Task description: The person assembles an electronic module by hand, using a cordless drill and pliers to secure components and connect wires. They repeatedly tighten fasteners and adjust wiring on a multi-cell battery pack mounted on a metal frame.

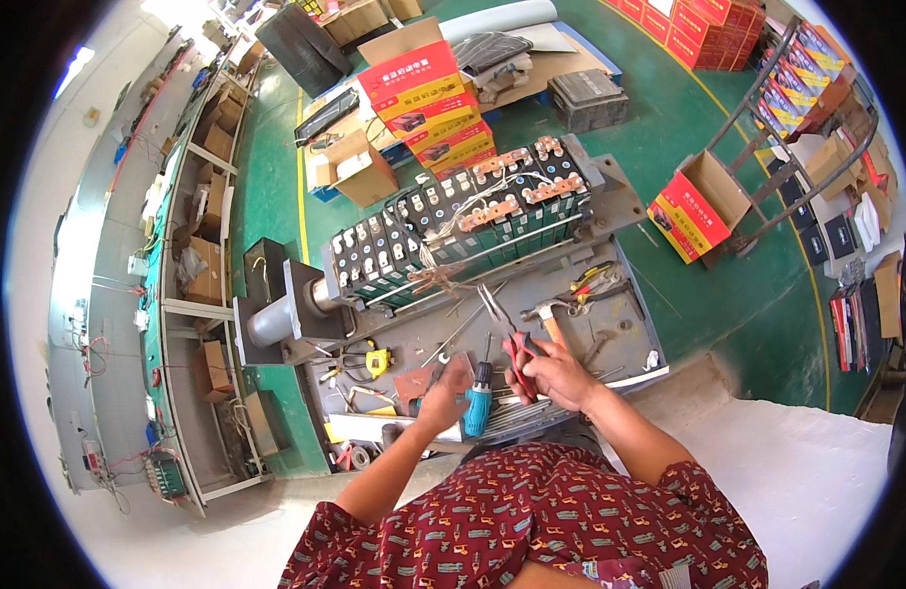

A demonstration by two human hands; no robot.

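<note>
My right hand is closed round the red handles of long-nose pliers, whose metal jaws point away from me toward a battery pack. My left hand is smeared by motion above the bench, so its fingers cannot be made out. Right beside it is a teal cordless drill with its bit pointing away from me. The battery pack is a long double row of dark cells, with copper bars on its right part and white wires and a brown cord across it.
A hammer, yellow-handled pliers and a yellow tape measure lie on the grey metal bench. Red and yellow boxes stand beyond. A hand cart is at right, shelving at left.
</note>
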